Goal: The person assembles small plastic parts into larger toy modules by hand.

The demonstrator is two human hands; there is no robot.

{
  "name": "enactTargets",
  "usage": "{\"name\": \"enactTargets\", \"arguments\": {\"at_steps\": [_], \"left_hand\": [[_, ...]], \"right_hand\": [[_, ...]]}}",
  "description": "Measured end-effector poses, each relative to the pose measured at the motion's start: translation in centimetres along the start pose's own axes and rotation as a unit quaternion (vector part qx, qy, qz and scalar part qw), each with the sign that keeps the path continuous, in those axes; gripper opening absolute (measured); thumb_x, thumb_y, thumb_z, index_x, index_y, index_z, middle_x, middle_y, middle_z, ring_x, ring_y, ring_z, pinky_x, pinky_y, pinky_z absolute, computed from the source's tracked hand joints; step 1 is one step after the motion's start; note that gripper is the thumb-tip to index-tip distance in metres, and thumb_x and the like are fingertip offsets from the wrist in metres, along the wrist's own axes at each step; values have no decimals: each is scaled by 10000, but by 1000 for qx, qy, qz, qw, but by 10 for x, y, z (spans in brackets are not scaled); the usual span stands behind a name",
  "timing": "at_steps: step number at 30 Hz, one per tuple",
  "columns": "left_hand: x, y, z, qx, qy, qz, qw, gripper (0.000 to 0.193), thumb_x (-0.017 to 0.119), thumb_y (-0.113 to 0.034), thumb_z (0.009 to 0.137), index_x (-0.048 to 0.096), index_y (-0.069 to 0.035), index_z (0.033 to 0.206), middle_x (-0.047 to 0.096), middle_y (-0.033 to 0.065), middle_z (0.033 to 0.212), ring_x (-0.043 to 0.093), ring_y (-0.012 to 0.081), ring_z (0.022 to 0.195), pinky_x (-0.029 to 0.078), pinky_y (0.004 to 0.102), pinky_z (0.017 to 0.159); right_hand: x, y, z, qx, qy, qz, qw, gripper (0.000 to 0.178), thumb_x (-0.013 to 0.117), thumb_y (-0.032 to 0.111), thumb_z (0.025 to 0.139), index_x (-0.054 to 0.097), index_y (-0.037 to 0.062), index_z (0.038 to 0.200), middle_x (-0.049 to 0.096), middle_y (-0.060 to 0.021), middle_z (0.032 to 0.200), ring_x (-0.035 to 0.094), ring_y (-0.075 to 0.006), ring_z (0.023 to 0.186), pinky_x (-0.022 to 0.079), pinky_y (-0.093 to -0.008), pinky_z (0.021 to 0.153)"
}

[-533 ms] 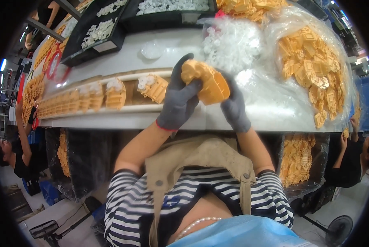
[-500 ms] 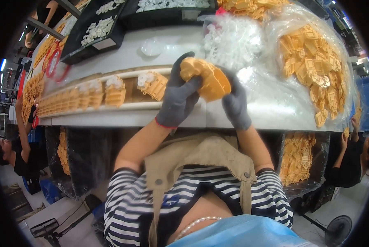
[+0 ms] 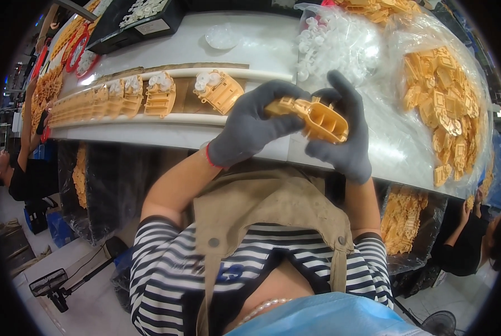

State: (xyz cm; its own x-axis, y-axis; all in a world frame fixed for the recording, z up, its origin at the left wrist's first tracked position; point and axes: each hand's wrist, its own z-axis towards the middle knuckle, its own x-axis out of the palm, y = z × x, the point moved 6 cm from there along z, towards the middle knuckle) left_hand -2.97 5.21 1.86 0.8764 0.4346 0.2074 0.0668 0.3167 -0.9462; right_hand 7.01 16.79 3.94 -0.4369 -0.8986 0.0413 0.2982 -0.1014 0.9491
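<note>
A yellow-orange molded plastic part is up in front of me, its hollow, ribbed side facing me. My left hand, in a grey glove, grips its narrower left end between thumb and fingers. Around the wider right end is my right hand, also gloved, with the thumb below, the index finger raised and other fingers partly hidden behind the part. Left of my hands, a similar yellow part with white pieces on it lies between two white rails. Several more such parts stand in a row farther left.
A clear bag of white small parts lies beyond my right hand. Farther right is a plastic bag of loose yellow parts. A black bin and a clear round piece are at the back. Other people work at both sides.
The yellow part has turned so its open, hollow side now faces up toward me. Both hands have shifted right, and the view has moved slightly. My right index finger is now lifted.
</note>
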Motion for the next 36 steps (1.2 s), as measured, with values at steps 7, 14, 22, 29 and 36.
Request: {"name": "enactTargets", "arguments": {"at_steps": [7, 14, 22, 29, 36], "left_hand": [[0, -3, -9, 18, -5, 110, 994, 300, 691, -81, 842, 558, -31, 1106, 608, 42, 972, 586, 84, 870, 494, 240, 742], [-4, 11, -9, -63, -34, 117, 991, 272, 665, -59, 854, 561, -21, 1103, 596, 51, 1016, 581, 90, 891, 499, 245, 749], [0, 3, 1, 4, -28, -58, 998, 517, 691, -140, 857, 454, -30, 1303, 587, 73, 1070, 581, 135, 979, 513, 266, 838], [-18, 3, 11, -32, -59, 126, 990, 523, 674, -136, 877, 444, 11, 1323, 582, 81, 1106, 567, 113, 968, 484, 239, 846], [-32, -22, 44, 168, -122, 268, 941, 600, 679, -68, 851, 387, 22, 1367, 491, 114, 1259, 502, 176, 1135, 440, 292, 952]], "right_hand": [[11, 9, -2, -148, 26, -182, 972, 488, 809, 130, 655, 591, 29, 1080, 605, -115, 1030, 621, -214, 921, 501, -317, 804], [13, -11, -4, -90, -22, -181, 979, 365, 768, 50, 697, 568, 31, 1001, 605, -113, 990, 616, -179, 829, 503, -275, 703], [-9, -27, -9, -114, -101, -66, 986, 459, 703, 249, 778, 534, 4, 1127, 597, -145, 1040, 588, -187, 961, 480, -312, 827], [-11, -31, 15, 129, 97, -239, 957, 635, 720, 254, 786, 434, 51, 1315, 609, -218, 1112, 621, -328, 1027, 488, -380, 861], [-105, -25, 122, 8, -99, -114, 988, 473, 696, 218, 838, 495, 50, 1233, 652, -94, 930, 628, -137, 739, 499, -253, 605]]}}
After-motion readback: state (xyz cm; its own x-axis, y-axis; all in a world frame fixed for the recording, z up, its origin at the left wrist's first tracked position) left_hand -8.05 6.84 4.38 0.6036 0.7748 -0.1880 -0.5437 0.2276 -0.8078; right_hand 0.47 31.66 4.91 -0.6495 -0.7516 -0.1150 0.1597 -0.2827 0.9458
